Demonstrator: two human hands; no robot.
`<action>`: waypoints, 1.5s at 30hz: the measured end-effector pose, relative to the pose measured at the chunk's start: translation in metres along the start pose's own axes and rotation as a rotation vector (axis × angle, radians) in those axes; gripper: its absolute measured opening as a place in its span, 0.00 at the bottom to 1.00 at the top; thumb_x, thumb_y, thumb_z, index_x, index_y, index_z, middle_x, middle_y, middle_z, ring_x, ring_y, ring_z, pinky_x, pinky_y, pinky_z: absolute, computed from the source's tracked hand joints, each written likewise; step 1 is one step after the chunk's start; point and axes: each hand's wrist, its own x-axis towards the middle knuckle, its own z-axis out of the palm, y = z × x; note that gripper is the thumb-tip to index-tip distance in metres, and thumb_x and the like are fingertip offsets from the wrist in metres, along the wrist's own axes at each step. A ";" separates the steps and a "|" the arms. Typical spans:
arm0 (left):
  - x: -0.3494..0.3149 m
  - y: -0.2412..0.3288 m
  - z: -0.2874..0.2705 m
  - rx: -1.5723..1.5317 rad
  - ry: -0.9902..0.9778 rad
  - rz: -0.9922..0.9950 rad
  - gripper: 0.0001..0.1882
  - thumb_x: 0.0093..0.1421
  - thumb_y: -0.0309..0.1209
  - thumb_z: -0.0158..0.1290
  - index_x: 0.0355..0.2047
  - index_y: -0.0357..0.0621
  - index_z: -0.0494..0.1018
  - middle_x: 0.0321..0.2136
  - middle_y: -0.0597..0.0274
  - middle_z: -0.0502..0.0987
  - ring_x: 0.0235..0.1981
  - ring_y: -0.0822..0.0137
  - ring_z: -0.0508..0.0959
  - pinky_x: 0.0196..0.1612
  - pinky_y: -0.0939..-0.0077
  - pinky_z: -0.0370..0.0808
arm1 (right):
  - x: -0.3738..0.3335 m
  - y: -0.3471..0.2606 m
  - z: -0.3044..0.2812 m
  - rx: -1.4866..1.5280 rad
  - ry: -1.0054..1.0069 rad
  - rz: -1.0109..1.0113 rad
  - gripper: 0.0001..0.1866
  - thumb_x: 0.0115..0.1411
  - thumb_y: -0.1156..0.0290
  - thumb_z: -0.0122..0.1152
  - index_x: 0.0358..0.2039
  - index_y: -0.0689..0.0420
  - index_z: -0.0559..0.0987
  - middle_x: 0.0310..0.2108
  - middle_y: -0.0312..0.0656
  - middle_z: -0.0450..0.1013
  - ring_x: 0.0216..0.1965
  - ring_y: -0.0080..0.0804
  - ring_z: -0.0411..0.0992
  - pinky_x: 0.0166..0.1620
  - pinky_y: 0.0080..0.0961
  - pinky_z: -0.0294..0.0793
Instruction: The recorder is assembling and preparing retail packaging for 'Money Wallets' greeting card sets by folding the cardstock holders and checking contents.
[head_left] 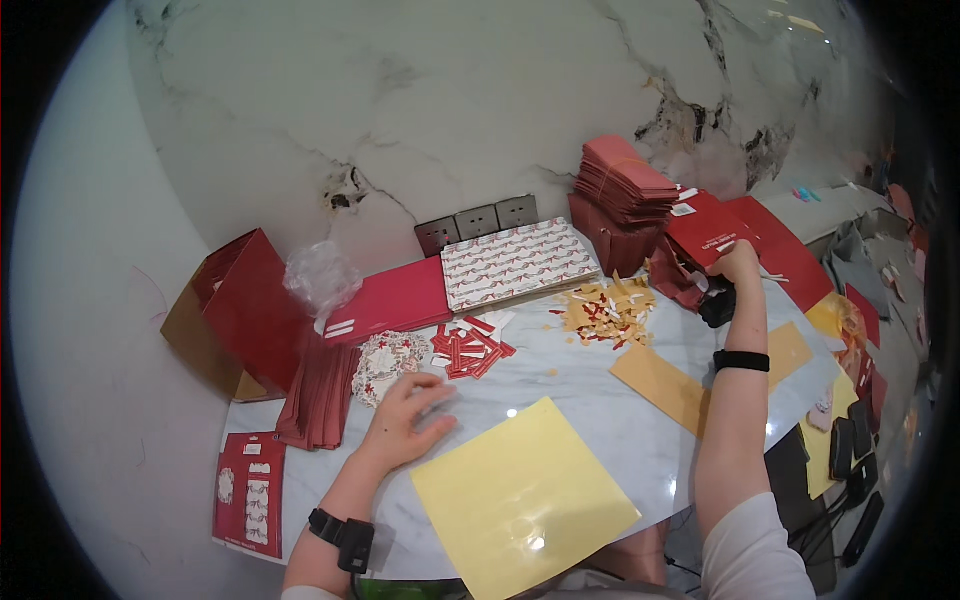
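My left hand (405, 422) hovers over the near left of the table, fingers apart and holding nothing. Just beyond it lie a heap of round white printed paper tags (385, 365) and a scatter of small red strips (468, 350). A yellow glossy sheet (525, 500) lies right of that hand, at the near table edge. My right hand (738, 263) reaches to the back right, its fingers curled at the lower edge of a red flat packet (705, 225). Whatever its fingertips grip is hidden. Crumpled dark red paper (672, 278) and a black object (717, 308) lie beside it.
Stacked dark red paper bags (625, 190), a white patterned stack (520, 262) and a pink-red packet (395, 300) line the wall. A red box (255, 310) stands left, near folded red bags (318, 395). Yellow scraps (610, 310) and tan strips (660, 385) lie right.
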 end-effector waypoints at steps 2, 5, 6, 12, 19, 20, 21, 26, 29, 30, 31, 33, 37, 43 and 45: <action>-0.003 0.019 -0.009 -0.167 -0.313 -0.124 0.21 0.55 0.40 0.66 0.48 0.50 0.81 0.47 0.59 0.76 0.51 0.55 0.76 0.60 0.57 0.69 | 0.002 -0.007 -0.003 0.127 -0.039 0.029 0.25 0.36 0.67 0.83 0.37 0.60 0.87 0.37 0.55 0.82 0.41 0.42 0.83 0.43 0.34 0.81; -0.006 0.028 -0.007 -0.031 -0.334 0.100 0.22 0.54 0.43 0.67 0.48 0.50 0.81 0.45 0.61 0.76 0.46 0.58 0.76 0.52 0.63 0.72 | 0.011 0.002 0.005 0.195 0.288 0.051 0.27 0.38 0.67 0.80 0.43 0.59 0.84 0.44 0.55 0.79 0.48 0.51 0.77 0.50 0.37 0.77; -0.005 0.033 -0.007 0.004 -0.349 0.167 0.23 0.54 0.45 0.67 0.48 0.50 0.81 0.44 0.61 0.76 0.45 0.58 0.76 0.51 0.63 0.72 | 0.015 0.009 0.012 0.100 0.477 -0.001 0.30 0.39 0.69 0.79 0.46 0.58 0.82 0.46 0.56 0.77 0.51 0.54 0.74 0.53 0.38 0.75; -0.007 0.019 0.007 0.036 -0.281 0.195 0.15 0.61 0.33 0.58 0.49 0.52 0.81 0.44 0.63 0.76 0.45 0.59 0.76 0.50 0.65 0.71 | 0.053 0.028 0.002 0.656 0.641 0.025 0.34 0.54 0.72 0.73 0.61 0.62 0.72 0.55 0.56 0.75 0.58 0.48 0.72 0.59 0.35 0.72; -0.009 0.009 0.012 0.057 -0.213 0.229 0.18 0.61 0.25 0.55 0.51 0.53 0.80 0.48 0.63 0.77 0.47 0.60 0.77 0.52 0.65 0.71 | 0.042 -0.011 -0.028 1.139 0.657 -0.147 0.22 0.67 0.80 0.58 0.61 0.65 0.73 0.54 0.47 0.77 0.53 0.29 0.75 0.54 0.24 0.75; -0.010 0.010 0.011 0.061 -0.210 0.229 0.18 0.61 0.25 0.55 0.51 0.53 0.80 0.48 0.63 0.77 0.47 0.60 0.77 0.52 0.65 0.71 | 0.028 -0.029 -0.040 1.182 0.731 -0.231 0.21 0.67 0.79 0.58 0.60 0.65 0.74 0.53 0.46 0.77 0.51 0.28 0.76 0.54 0.23 0.74; -0.009 0.011 0.012 0.024 -0.194 0.204 0.18 0.61 0.26 0.56 0.51 0.52 0.80 0.48 0.62 0.77 0.47 0.59 0.77 0.52 0.64 0.72 | 0.012 -0.046 -0.055 1.218 0.813 -0.318 0.20 0.68 0.78 0.58 0.60 0.65 0.75 0.52 0.44 0.77 0.50 0.26 0.76 0.54 0.23 0.74; -0.006 0.013 0.011 -0.099 -0.131 0.080 0.19 0.62 0.26 0.56 0.54 0.50 0.79 0.50 0.59 0.77 0.51 0.57 0.77 0.53 0.62 0.74 | -0.070 -0.142 -0.095 1.320 0.683 -0.524 0.18 0.68 0.75 0.59 0.58 0.63 0.77 0.51 0.42 0.78 0.50 0.24 0.75 0.54 0.23 0.74; -0.009 0.010 0.009 -0.219 -0.027 -0.065 0.31 0.60 0.25 0.60 0.64 0.51 0.69 0.55 0.54 0.74 0.54 0.57 0.76 0.56 0.62 0.74 | -0.122 -0.190 -0.106 1.352 0.455 -0.605 0.15 0.68 0.75 0.61 0.54 0.63 0.79 0.48 0.40 0.79 0.48 0.22 0.76 0.52 0.21 0.74; -0.010 0.006 0.011 -0.343 0.085 -0.105 0.40 0.59 0.25 0.61 0.70 0.52 0.58 0.59 0.51 0.69 0.56 0.56 0.75 0.58 0.60 0.73 | -0.137 -0.204 -0.103 1.367 0.320 -0.644 0.13 0.67 0.76 0.62 0.51 0.64 0.81 0.45 0.40 0.80 0.47 0.21 0.75 0.50 0.19 0.74; -0.010 0.005 0.015 -0.470 0.194 -0.143 0.50 0.58 0.24 0.63 0.75 0.53 0.47 0.63 0.49 0.65 0.58 0.55 0.74 0.59 0.59 0.73 | -0.147 -0.211 -0.100 1.371 0.319 -0.642 0.13 0.67 0.76 0.62 0.51 0.64 0.81 0.45 0.40 0.80 0.47 0.21 0.75 0.50 0.19 0.74; -0.007 0.000 0.015 -0.680 0.232 -0.174 0.56 0.57 0.25 0.64 0.75 0.54 0.37 0.65 0.47 0.60 0.58 0.54 0.74 0.60 0.57 0.72 | -0.165 -0.222 -0.094 1.392 0.031 -0.734 0.12 0.65 0.78 0.63 0.48 0.64 0.83 0.41 0.38 0.81 0.43 0.19 0.76 0.47 0.16 0.74; -0.004 -0.008 0.029 -1.059 0.433 -0.122 0.61 0.59 0.19 0.60 0.74 0.57 0.24 0.67 0.48 0.54 0.58 0.55 0.73 0.60 0.57 0.73 | -0.193 -0.237 -0.083 1.412 -0.238 -0.730 0.11 0.64 0.80 0.64 0.46 0.65 0.83 0.38 0.37 0.81 0.38 0.17 0.77 0.44 0.16 0.76; -0.001 0.025 0.001 -1.043 0.548 -0.298 0.54 0.63 0.15 0.52 0.75 0.57 0.26 0.63 0.51 0.59 0.56 0.62 0.74 0.56 0.65 0.77 | -0.199 -0.239 -0.090 1.370 -0.372 -0.652 0.11 0.63 0.79 0.65 0.46 0.66 0.82 0.37 0.39 0.82 0.38 0.20 0.78 0.43 0.18 0.78; -0.001 0.026 -0.001 -1.017 0.566 -0.320 0.53 0.64 0.17 0.53 0.75 0.57 0.28 0.65 0.51 0.59 0.59 0.62 0.73 0.58 0.64 0.75 | -0.197 -0.235 -0.093 1.113 -0.386 -0.720 0.13 0.61 0.80 0.65 0.47 0.65 0.82 0.36 0.38 0.80 0.37 0.20 0.78 0.41 0.19 0.78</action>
